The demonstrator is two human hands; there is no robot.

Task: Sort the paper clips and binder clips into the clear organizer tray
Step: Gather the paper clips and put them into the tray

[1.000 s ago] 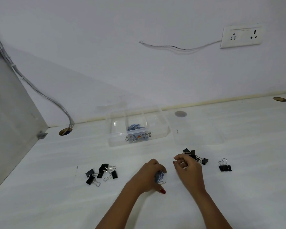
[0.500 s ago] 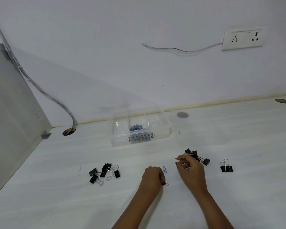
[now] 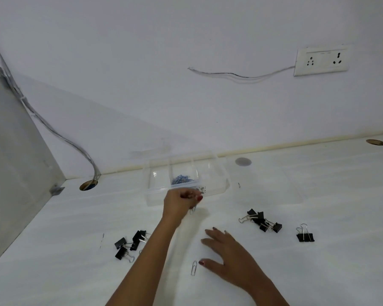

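2 hands show: the left hand grips paper clips at the tray front wall; the right hand lies flat, fingers straight, beside 1 loose clip.

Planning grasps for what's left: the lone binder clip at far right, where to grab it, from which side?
Probably pinch the binder clip by its black body from above, fingers on the flat faces. Its wire loops point away from the camera, and it lies alone, so nothing crowds it.

Left hand extended with fingers curled, right hand spread flat
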